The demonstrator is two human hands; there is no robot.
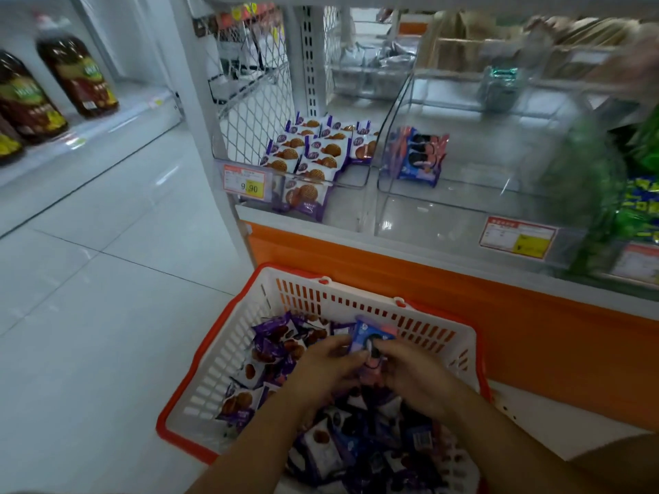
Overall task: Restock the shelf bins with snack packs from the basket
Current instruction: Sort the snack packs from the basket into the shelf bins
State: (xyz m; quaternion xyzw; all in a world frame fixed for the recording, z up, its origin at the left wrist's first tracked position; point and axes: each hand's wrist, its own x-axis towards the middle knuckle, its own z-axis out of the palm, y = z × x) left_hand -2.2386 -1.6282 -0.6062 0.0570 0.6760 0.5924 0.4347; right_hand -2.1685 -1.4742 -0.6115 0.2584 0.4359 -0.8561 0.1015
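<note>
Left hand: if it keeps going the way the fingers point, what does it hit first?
The left hand points up-right at the blue cookie pack it already holds with the right hand. Beyond that, probably the basket's far wall, though depth is unclear.

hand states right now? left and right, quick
Left hand: closed on the blue-and-pink sandwich-cookie pack, over the white-and-orange plastic basket.
Right hand: closed on the same pack.

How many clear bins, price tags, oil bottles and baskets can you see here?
Clear bins: 3, purple-pack bin, middle bin, green-pack bin
Price tags: 3
Oil bottles: 4, one
Baskets: 1
Total: 11
</note>
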